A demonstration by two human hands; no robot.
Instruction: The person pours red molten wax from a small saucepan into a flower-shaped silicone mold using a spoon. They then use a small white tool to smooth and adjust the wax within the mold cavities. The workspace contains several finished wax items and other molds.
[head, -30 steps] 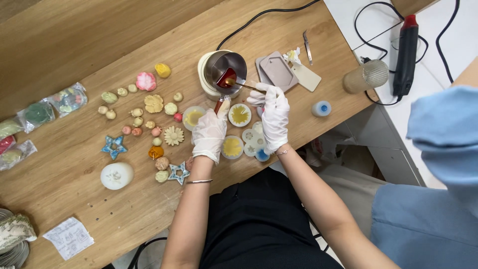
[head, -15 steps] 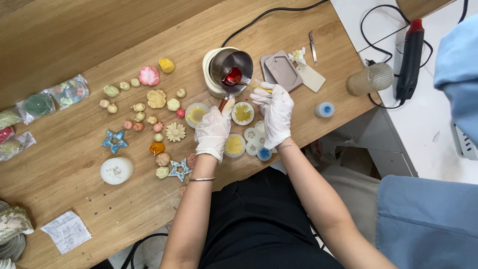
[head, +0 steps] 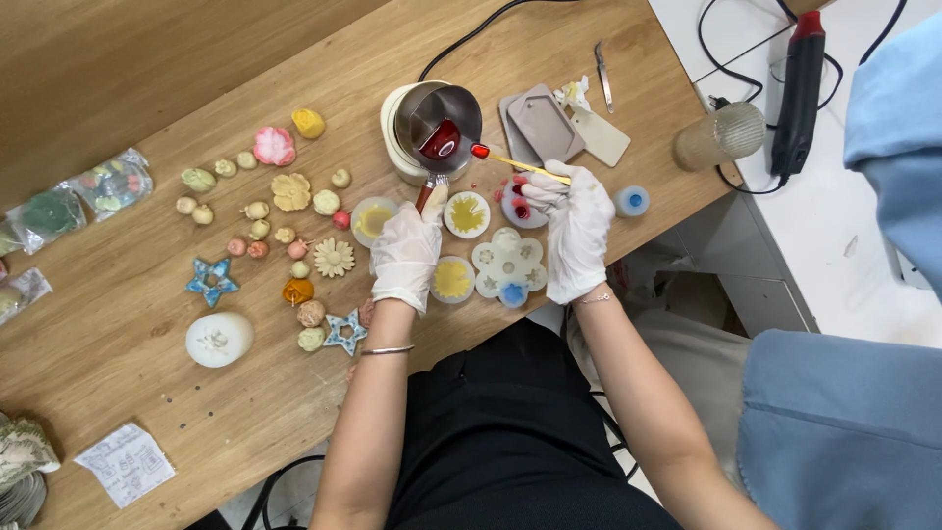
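My left hand (head: 405,253), in a white glove, grips the handle of a small metal pot (head: 440,123) that holds red melted wax and sits on a cream-coloured round heater. My right hand (head: 572,224), also gloved, holds a thin wooden stick (head: 525,167) whose tip carries a red blob beside the pot's rim. Between and below my hands lie round white moulds, two with yellow fill (head: 467,213), one with red (head: 520,208), and a larger flower-patterned mould (head: 508,265) with a blue spot.
Several small wax shapes, flowers and two blue stars (head: 209,280) lie left of my hands, with a white round candle (head: 218,339). Grey silicone moulds (head: 545,123), tweezers, a ribbed glass (head: 721,137) and a black-and-red heat gun (head: 797,88) are at right. A person's blue sleeve (head: 903,128) is at far right.
My right hand has lifted the stick's red tip away from the pot's rim toward the right. The left hand stays on the pot handle. The view has shifted slightly.
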